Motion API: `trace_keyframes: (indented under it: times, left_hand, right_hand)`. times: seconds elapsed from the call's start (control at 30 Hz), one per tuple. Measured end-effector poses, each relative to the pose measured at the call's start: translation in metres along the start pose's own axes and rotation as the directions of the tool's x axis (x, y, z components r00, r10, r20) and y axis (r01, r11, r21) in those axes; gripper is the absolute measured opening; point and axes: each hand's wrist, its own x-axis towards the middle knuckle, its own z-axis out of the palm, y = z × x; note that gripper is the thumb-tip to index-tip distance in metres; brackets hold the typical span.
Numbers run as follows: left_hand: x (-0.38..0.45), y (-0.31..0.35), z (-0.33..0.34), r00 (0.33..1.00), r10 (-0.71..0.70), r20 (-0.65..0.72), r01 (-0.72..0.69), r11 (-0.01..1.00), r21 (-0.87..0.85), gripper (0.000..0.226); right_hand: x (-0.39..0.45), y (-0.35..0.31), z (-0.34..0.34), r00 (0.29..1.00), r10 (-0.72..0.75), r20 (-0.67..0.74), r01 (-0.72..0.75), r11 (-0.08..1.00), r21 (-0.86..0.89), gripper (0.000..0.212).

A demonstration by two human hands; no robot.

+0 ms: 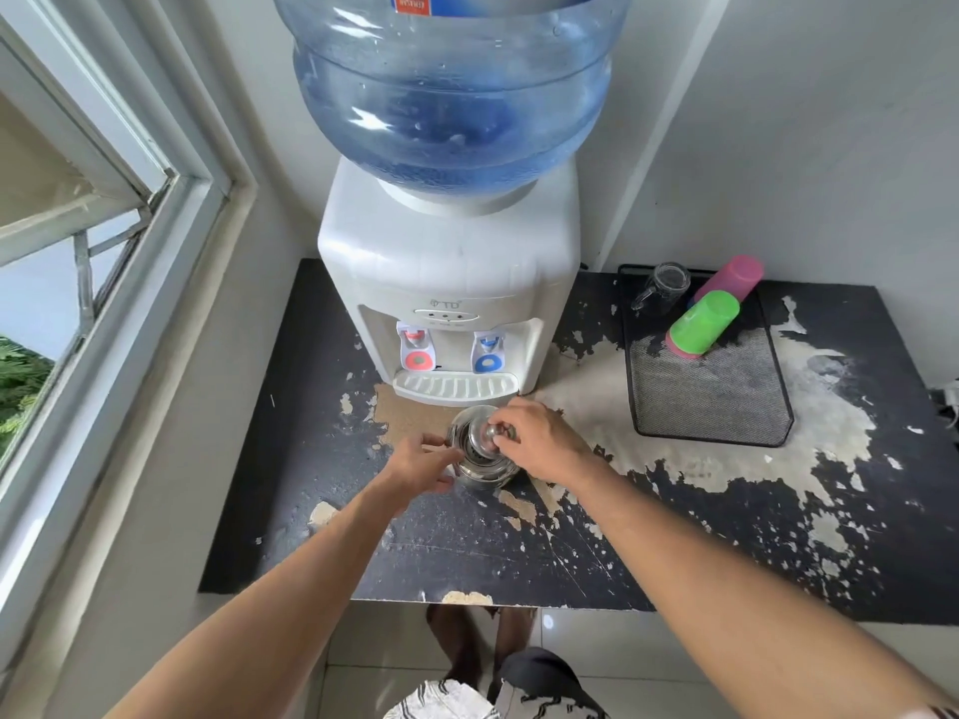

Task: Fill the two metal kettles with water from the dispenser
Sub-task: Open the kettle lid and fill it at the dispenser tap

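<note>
Both bare forearms reach forward over the worn black table [467, 552], whose coating has peeled away in pale patches. The left hand [420, 467] wraps its fingers around the side of a metal kettle [480, 459], while the right hand [539, 441] pinches the knob of the kettle's lid [485, 438] from above. The kettle stands on the table just in front of the dispenser's drip tray [454, 387]. Behind it, the white dispenser [449, 262] shows a red tap [415, 350] and a blue tap [488, 352], with a large blue water bottle [451, 96] on top. To the right, a black mesh tray [726, 402] holds a green cup [703, 321], a pink cup [731, 277] and a glass mug [664, 285].
</note>
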Motion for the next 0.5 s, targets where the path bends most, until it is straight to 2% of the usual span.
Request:
trace_keyframes:
  times: [0.27,0.5]
  left_hand:
    - [0.005,-0.006,0.003,0.999,0.034,-0.01,-0.033,0.998,0.06,0.025]
    - [-0.003,-0.001,0.003,0.999,0.043,0.0,-0.043,0.996,0.073,0.019]
  right_hand:
    - [0.006,-0.01,0.012,0.999,-0.039,0.005,0.039,0.992,-0.116,0.02]
    - [0.007,-0.016,0.017,0.999,-0.024,0.026,0.028,0.99,-0.141,0.019]
